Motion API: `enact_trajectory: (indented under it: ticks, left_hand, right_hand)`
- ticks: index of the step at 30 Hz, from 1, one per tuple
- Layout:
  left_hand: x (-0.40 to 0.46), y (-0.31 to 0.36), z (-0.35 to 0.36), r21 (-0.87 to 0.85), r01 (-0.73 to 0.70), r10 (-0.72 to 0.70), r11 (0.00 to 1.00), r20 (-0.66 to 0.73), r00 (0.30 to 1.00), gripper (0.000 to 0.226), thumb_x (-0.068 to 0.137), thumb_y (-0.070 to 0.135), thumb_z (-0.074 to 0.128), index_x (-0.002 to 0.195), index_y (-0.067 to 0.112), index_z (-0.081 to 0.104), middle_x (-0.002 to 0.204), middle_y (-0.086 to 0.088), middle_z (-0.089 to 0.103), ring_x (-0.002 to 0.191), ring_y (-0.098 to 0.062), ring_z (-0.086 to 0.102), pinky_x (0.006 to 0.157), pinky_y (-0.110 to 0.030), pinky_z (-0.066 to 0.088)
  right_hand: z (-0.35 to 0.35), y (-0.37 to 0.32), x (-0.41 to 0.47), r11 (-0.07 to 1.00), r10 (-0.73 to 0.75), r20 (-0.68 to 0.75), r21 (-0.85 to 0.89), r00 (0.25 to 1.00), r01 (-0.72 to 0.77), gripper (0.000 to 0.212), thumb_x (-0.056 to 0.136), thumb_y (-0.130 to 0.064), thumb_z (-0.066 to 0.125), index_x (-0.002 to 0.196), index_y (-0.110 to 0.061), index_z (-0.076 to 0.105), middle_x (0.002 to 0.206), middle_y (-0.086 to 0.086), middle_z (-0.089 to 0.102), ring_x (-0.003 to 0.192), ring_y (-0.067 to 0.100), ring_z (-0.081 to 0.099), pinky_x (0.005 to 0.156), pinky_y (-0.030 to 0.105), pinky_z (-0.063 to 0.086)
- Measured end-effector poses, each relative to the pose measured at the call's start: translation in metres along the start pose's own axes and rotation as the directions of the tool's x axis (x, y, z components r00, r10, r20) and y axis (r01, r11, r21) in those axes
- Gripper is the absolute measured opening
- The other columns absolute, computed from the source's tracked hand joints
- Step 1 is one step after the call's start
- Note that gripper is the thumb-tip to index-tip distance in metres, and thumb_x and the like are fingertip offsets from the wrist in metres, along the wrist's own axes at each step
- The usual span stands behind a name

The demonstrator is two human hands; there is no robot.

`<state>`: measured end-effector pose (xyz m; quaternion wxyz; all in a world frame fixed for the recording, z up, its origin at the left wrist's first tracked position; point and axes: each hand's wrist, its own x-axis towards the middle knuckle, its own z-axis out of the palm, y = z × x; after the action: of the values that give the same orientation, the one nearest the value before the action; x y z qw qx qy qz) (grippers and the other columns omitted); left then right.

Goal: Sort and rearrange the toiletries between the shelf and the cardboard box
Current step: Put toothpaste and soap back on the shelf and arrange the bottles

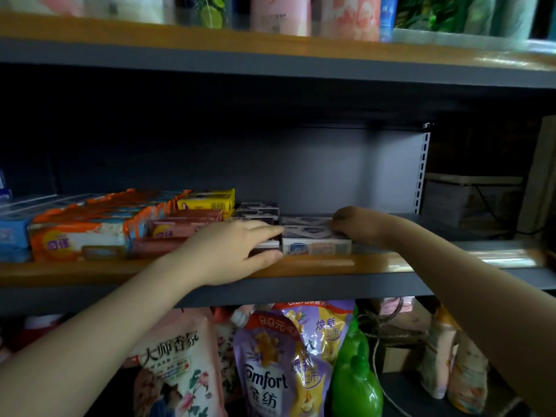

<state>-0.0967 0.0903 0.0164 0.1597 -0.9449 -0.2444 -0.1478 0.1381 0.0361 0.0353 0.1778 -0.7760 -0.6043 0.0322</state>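
Head camera, close up against the shelf (301, 267), facing straight into it.

There is only 1 view here, worn on the person's head, so nothing is shared with a second camera. It looks forward and slightly down into the middle tier, near enough that both forearms stretch in from the bottom corners and the left hand (237, 248) and right hand (346, 219) meet mid-frame. The wide lens bends the shelf edges, takes in the bottoms of bottles on the tier above (279, 16), which are blurred, and the pouches on the tier below (270, 365). Past the upright on the right, the room is perhaps too dim to read.
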Motion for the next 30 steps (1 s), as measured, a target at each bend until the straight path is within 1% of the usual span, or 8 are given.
enact_trajectory:
  ticks: [6, 11, 14, 16, 18, 20, 26, 30]
  left_hand:
    - [-0.002, -0.002, 0.006, 0.046, -0.076, 0.081, 0.996, -0.104, 0.991, 0.058, 0.087, 0.065, 0.007, 0.141, 0.05, 0.02, 0.146, 0.021, 0.03, 0.125, -0.006, 0.042, 0.088, -0.026, 0.043]
    - [0.0, 0.005, 0.006, 0.034, -0.044, 0.048, 0.998, -0.123, 0.991, 0.045, 0.097, 0.049, 0.027, 0.14, 0.039, 0.033, 0.146, 0.016, 0.034, 0.127, -0.01, 0.041, 0.093, -0.029, 0.041]
    - [-0.007, 0.017, 0.009, 0.089, -0.097, 0.12, 0.991, -0.319, 0.94, 0.046, 0.092, 0.038, 0.033, 0.127, 0.017, 0.056, 0.131, -0.004, 0.056, 0.117, -0.024, 0.054, 0.09, -0.04, 0.05]
    - [-0.014, 0.028, 0.019, 0.069, -0.188, 0.196, 0.98, -0.517, 0.833, 0.035, 0.088, 0.023, 0.045, 0.111, 0.007, 0.065, 0.115, -0.012, 0.063, 0.108, -0.029, 0.057, 0.09, -0.041, 0.05]
    - [-0.025, 0.051, 0.033, 0.002, -0.301, 0.234, 0.953, -0.633, 0.738, 0.021, 0.085, 0.01, 0.052, 0.098, 0.002, 0.068, 0.103, -0.012, 0.065, 0.099, -0.028, 0.056, 0.088, -0.038, 0.047]
    - [-0.037, 0.082, 0.053, -0.069, -0.399, 0.261, 0.914, -0.652, 0.712, 0.016, 0.083, 0.006, 0.054, 0.088, 0.003, 0.069, 0.093, -0.01, 0.065, 0.088, -0.027, 0.057, 0.08, -0.036, 0.047]
    - [-0.071, 0.173, 0.15, -0.423, -0.385, 0.245, 0.821, -0.348, 0.905, 0.021, 0.085, 0.018, 0.05, 0.095, 0.013, 0.068, 0.093, -0.001, 0.065, 0.081, -0.013, 0.057, 0.065, -0.027, 0.049]
    - [-0.089, 0.209, 0.188, -0.618, -0.188, 0.133, 0.764, -0.135, 0.982, 0.031, 0.088, 0.032, 0.043, 0.107, 0.02, 0.064, 0.103, 0.007, 0.062, 0.08, -0.01, 0.06, 0.062, -0.021, 0.047]
  right_hand:
    - [-0.002, -0.014, -0.009, 0.992, 0.003, 0.025, 0.126, 1.0, -0.007, 0.032, 0.098, -0.018, 0.041, 0.123, -0.004, 0.056, 0.125, 0.016, 0.057, 0.096, 0.021, 0.051, 0.084, 0.028, 0.038]
    - [-0.001, -0.012, -0.024, 0.996, -0.086, -0.15, -0.013, 0.985, 0.085, 0.03, 0.098, -0.025, 0.039, 0.108, -0.01, 0.063, 0.112, 0.011, 0.063, 0.098, 0.026, 0.055, 0.078, 0.028, 0.04]
    - [0.004, -0.007, -0.05, 0.966, -0.254, -0.503, -0.082, 0.826, 0.246, 0.021, 0.093, -0.017, 0.048, 0.102, -0.01, 0.065, 0.1, 0.013, 0.067, 0.093, 0.029, 0.058, 0.077, 0.032, 0.041]
    - [0.006, 0.004, -0.079, 0.916, -0.376, -0.59, -0.121, 0.715, 0.382, 0.017, 0.087, -0.009, 0.053, 0.097, -0.007, 0.066, 0.088, 0.01, 0.067, 0.081, 0.02, 0.057, 0.069, 0.024, 0.036]
    - [0.013, 0.025, -0.114, 0.877, -0.451, -0.531, -0.115, 0.717, 0.466, 0.016, 0.081, -0.01, 0.055, 0.091, -0.01, 0.067, 0.078, 0.0, 0.063, 0.069, 0.01, 0.052, 0.062, 0.014, 0.034]
    - [0.031, 0.056, -0.146, 0.888, -0.425, -0.431, -0.029, 0.796, 0.458, 0.013, 0.079, -0.015, 0.057, 0.088, -0.019, 0.067, 0.075, -0.015, 0.059, 0.065, 0.003, 0.053, 0.062, 0.009, 0.036]
    - [0.112, 0.149, -0.209, 0.955, -0.215, 0.097, 0.227, 0.972, 0.189, 0.026, 0.09, -0.008, 0.057, 0.113, -0.019, 0.064, 0.106, -0.014, 0.061, 0.093, -0.015, 0.055, 0.082, 0.005, 0.042]
    - [0.138, 0.163, -0.218, 0.926, -0.164, 0.178, 0.368, 0.97, 0.089, 0.038, 0.092, 0.001, 0.05, 0.123, -0.02, 0.056, 0.123, -0.007, 0.054, 0.114, 0.006, 0.052, 0.098, 0.018, 0.043]
